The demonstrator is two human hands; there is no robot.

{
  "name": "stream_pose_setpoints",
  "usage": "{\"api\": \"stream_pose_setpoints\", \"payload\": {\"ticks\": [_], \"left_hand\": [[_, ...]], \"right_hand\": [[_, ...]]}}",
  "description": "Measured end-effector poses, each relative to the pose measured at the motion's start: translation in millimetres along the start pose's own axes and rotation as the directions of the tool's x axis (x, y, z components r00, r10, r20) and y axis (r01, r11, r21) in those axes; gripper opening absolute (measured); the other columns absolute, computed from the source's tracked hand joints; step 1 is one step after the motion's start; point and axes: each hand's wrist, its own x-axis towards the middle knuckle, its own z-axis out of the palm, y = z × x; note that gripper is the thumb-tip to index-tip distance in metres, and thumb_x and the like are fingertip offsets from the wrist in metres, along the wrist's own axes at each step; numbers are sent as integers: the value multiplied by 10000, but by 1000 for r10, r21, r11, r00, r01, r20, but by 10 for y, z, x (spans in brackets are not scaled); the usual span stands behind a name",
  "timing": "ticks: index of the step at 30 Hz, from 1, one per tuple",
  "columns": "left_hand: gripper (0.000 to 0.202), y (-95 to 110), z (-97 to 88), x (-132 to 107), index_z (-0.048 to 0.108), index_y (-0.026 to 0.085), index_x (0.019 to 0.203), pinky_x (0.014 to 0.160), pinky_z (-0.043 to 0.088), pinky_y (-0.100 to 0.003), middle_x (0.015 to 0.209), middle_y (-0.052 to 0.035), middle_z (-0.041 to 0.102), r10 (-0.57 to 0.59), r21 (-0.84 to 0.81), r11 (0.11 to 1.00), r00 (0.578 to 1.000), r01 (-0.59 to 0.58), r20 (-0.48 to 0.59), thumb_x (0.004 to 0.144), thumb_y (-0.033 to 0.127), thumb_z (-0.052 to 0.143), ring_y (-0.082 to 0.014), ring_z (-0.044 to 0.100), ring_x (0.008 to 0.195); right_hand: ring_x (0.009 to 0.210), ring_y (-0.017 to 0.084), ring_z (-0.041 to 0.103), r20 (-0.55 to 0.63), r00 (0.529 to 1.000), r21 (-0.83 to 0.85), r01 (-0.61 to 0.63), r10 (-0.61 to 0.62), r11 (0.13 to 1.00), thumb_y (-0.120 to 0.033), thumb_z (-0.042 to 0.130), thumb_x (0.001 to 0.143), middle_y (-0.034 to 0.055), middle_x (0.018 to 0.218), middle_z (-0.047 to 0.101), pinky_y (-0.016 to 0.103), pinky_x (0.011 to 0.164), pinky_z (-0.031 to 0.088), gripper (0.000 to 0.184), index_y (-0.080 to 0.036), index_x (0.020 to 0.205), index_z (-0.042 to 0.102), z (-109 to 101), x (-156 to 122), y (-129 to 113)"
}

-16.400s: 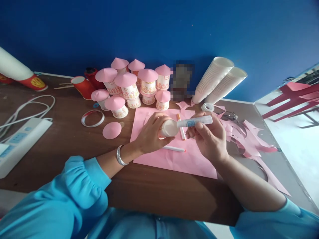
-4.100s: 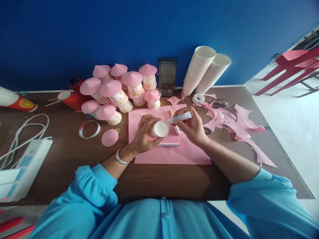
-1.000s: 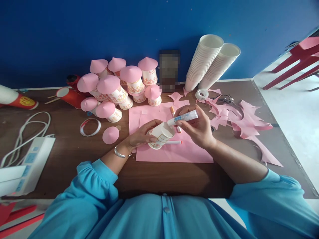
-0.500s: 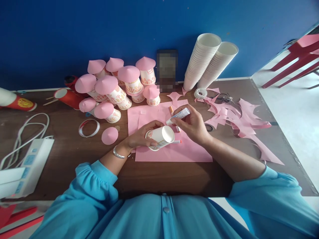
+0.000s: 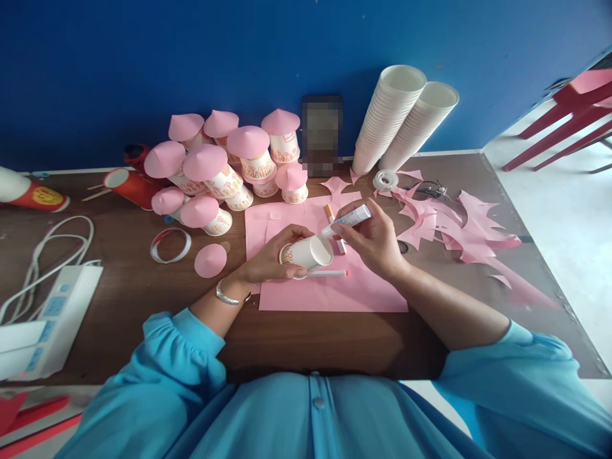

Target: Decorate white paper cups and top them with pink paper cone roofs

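Cup (image 5: 315,252) in left hand (image 5: 272,258), clasping it tilted above pink paper (image 5: 335,296), aiming its narrow end rightward; with right hand (image 5: 380,245), pinching white tube (image 5: 352,218), holding its tip near that end's upper edge; holding hands close but apart.

White paper cup (image 5: 313,252), orange-red drawing toward its wider end, tipped nearly sideways in left hand (image 5: 268,258), round end facing right. White tube (image 5: 356,217), blue print, slanted in right hand (image 5: 380,245), lower tip at that end's upper edge; contact unclear from here.
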Motion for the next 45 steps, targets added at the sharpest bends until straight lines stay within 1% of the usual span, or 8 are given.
{"api": "stream_pose_setpoints", "payload": {"ticks": [4,12,15,22,27,34,41,45], "left_hand": [[598,-9,5,4,575,262,1218,684,472,-246,1083,-30,608,41,6,999,999,-41,-11,716,292,898,-150,581,849],[585,-24,36,13,580,273,1231,793,542,-296,1221,-54,607,110,179,979,993,-101,-41,737,264,893,-231,623,1093],[587,-24,59,12,569,266,1248,809,555,-304,1234,-68,608,158,220,964,987,-148,-26,752,252,883,-236,627,1110],[600,-44,50,20,565,263,1246,755,571,-291,1200,-62,605,248,206,951,967,-232,-54,746,286,895,-193,642,993],[604,-87,26,47,566,255,1236,899,588,-366,1244,-78,613,406,347,879,895,-326,-187,743,344,904,-230,643,1119],[619,-138,-17,83,546,254,1280,965,570,-419,1248,-81,621,535,475,794,806,-379,-252,772,347,889,-234,635,1154],[596,-135,-27,110,537,248,1253,951,557,-415,1201,-68,611,643,615,679,729,-401,-235,777,328,887,-228,639,1110],[598,-137,-5,118,526,251,1259,962,554,-436,1208,-74,605,660,666,646,711,-374,-241,783,340,877,-236,633,1116]], "right_hand": [[718,165,661,-5,1000,-18,26,-26,999,-461,844,813,-5,840,681,333,657,598,352,-235,933,603,-1,-4,9],[729,144,653,46,964,-96,264,-260,960,-295,777,873,-1,896,697,290,615,550,207,-243,951,593,0,-61,-143],[697,143,649,57,970,-173,243,-237,954,-315,768,869,-2,881,703,279,575,532,208,-238,933,586,-8,-58,-163],[709,148,662,9,993,-135,120,-120,983,-311,752,849,-13,829,704,293,614,564,201,-231,941,592,-26,-17,-113],[666,136,631,-37,994,-111,97,-102,989,-281,743,845,-25,791,684,301,609,555,179,-232,926,591,-18,-22,-79],[674,132,658,-42,994,-84,101,-105,991,-296,762,836,-17,836,708,280,586,557,196,-235,911,592,23,-57,-119],[647,134,653,-19,998,-89,64,-66,994,-312,772,839,-26,786,683,280,574,552,223,-237,895,570,76,-117,-142],[620,126,618,-20,995,-93,91,-94,991,-299,778,836,-25,782,678,282,565,543,222,-239,898,573,105,-147,-142]]}}
